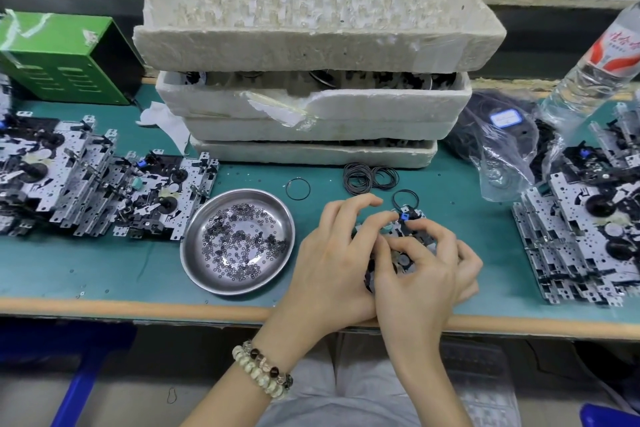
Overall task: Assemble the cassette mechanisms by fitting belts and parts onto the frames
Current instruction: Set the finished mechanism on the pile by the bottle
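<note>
The frame (398, 230) lies on the counter (104, 270) near the front edge; left grip (332, 253) and right grip (426, 270) curl round it, fingertips on its small parts; it looks light, stiff and sharp-edged, best held by its sides; the belt (406, 191) at its top seems thin and stretchy.

Cassette mechanism (401, 242) flat on bench (104, 270) near front edge: pierced metal frame, black parts, blue piece (404, 217) at far end, mostly covered. One black belt (405, 199) looped at that far end. Loose belts (369, 178) heaped just beyond. More mechanisms piled in left stack (104, 191) and right stack (581, 239).
</note>
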Action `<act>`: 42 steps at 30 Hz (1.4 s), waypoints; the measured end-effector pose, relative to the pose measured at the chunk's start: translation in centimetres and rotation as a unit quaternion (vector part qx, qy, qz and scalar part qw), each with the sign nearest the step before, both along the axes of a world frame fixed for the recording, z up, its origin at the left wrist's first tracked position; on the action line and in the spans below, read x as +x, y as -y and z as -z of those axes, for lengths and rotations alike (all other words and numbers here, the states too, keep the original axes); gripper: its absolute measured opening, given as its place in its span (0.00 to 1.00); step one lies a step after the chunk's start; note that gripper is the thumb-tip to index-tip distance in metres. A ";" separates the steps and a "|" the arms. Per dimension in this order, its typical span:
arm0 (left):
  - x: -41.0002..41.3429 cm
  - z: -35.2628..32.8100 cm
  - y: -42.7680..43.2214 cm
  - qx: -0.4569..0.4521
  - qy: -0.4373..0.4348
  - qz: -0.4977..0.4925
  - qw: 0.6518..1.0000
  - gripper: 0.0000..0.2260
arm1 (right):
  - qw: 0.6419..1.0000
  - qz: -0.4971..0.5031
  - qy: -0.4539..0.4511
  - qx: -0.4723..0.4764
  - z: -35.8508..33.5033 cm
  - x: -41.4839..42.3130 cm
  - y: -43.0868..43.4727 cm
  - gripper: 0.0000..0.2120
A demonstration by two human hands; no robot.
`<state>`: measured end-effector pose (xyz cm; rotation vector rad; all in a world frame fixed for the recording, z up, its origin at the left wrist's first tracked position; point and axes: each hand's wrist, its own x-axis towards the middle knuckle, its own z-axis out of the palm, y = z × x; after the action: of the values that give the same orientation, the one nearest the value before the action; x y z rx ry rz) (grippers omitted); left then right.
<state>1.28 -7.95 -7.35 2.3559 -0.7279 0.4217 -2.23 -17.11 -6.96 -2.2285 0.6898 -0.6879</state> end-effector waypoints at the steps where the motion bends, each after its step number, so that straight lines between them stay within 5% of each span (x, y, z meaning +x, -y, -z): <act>1: 0.0 0.0 0.0 0.001 0.000 -0.002 1.000 0.27 | 1.000 -0.002 0.000 -0.002 0.0 0.0 0.1 0.07; 12: 0.2 -0.1 0.1 -0.001 -0.002 -0.008 1.000 0.26 | 0.999 -0.005 -0.011 -0.031 0.0 0.3 0.6 0.06; 24: 0.1 -0.1 -0.2 -0.038 -0.008 0.014 0.999 0.26 | 0.954 -0.050 -0.024 -0.295 -1.9 -0.1 0.7 0.03; 42: -0.1 0.0 -0.7 -0.047 -0.030 0.043 0.998 0.34 | 0.917 -0.222 -0.007 -0.333 -2.7 1.4 3.3 0.04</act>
<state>1.22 -7.26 -7.37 2.2311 -0.7610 0.3391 -0.85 -20.45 -4.30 -2.8666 -0.0980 -0.7393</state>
